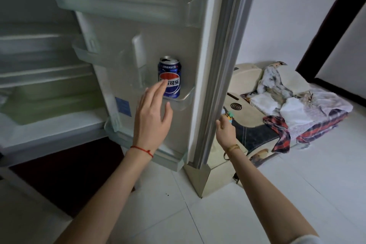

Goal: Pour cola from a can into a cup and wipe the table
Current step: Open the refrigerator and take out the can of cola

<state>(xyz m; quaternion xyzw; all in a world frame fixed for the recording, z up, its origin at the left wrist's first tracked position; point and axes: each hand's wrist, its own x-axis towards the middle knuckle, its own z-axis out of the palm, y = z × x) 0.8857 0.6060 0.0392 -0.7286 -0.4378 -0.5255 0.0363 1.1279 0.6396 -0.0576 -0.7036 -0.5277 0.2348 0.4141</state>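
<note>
A blue cola can (169, 69) with a red, white and blue logo stands upright in a clear shelf (186, 97) on the inside of the open fridge door (200, 31). My left hand (152, 113) is stretched out just in front of the can, fingers spread, its fingertips overlapping the can's lower label; it holds nothing. My right hand (224, 128) grips the outer edge of the door, fingers wrapped behind it. No cup or cloth for wiping is in view.
The fridge interior (45, 77) with pale shelves lies to the left. A low box (255, 125) topped with a pile of clothes (309, 109) stands right of the door on the white tiled floor (227, 214). A dark doorframe (328, 20) rises at the far right.
</note>
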